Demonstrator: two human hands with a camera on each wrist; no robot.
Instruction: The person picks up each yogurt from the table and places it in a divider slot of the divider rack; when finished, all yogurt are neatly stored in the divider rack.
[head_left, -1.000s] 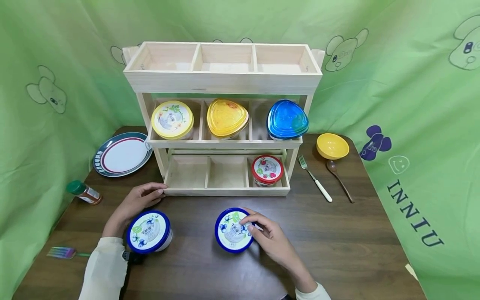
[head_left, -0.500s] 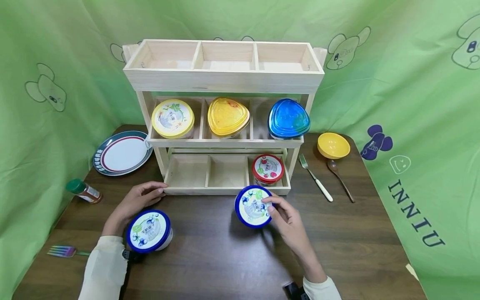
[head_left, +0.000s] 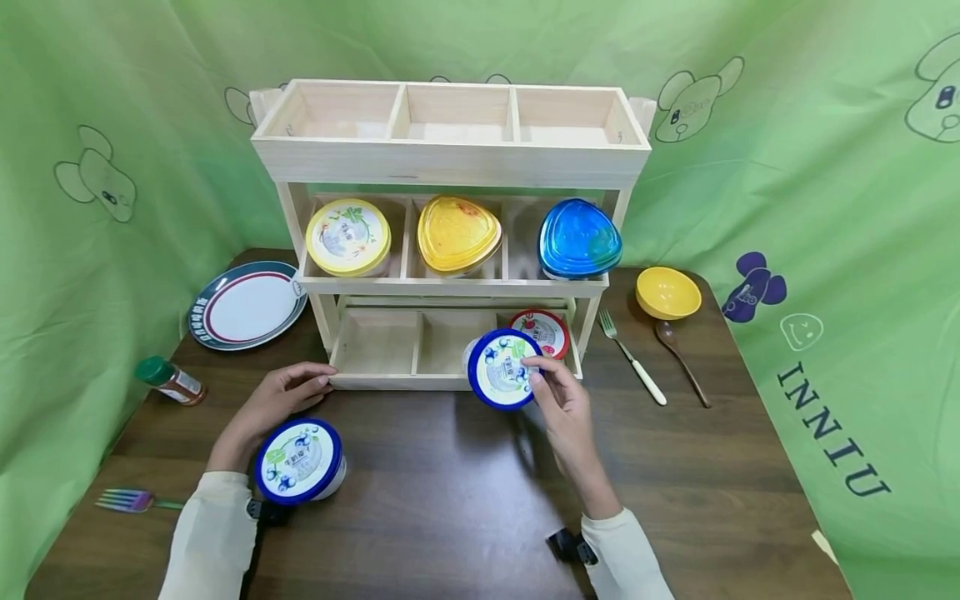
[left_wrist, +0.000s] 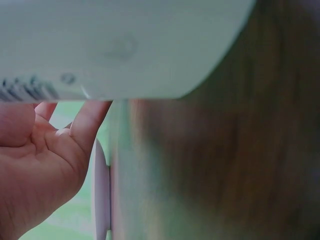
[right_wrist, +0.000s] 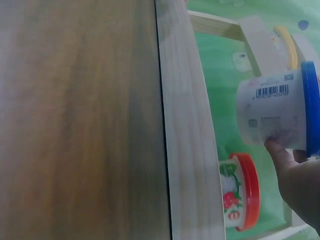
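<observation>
My right hand [head_left: 573, 417] grips a white tub with a blue lid [head_left: 504, 369], its lid tilted toward me. It hangs off the table before the wooden rack's bottom tray [head_left: 405, 383] and partly covers the red-lidded tub [head_left: 546, 327] in the right compartment. In the right wrist view, my thumb presses the side of the held tub [right_wrist: 272, 110]. My left hand [head_left: 281, 396] rests on the table, fingertips touching the tray's left front corner. Beside that wrist stands another blue-lidded tub [head_left: 300, 461]; its pale wall [left_wrist: 120, 45] fills the top of the left wrist view.
The middle tier holds a round yellow-lidded tub [head_left: 348, 237], a yellow triangular-lidded one [head_left: 457, 235] and a blue triangular-lidded one [head_left: 580, 239]. Left lie a plate [head_left: 251, 304], a spice jar [head_left: 171, 381] and a fork [head_left: 127, 501]; right, a fork [head_left: 633, 358], spoon [head_left: 682, 362] and bowl [head_left: 667, 292].
My right hand has lifted the blue-lidded tub off the table and carried it forward and right, up to the bottom tray. My left hand has stayed at the tray's corner.
</observation>
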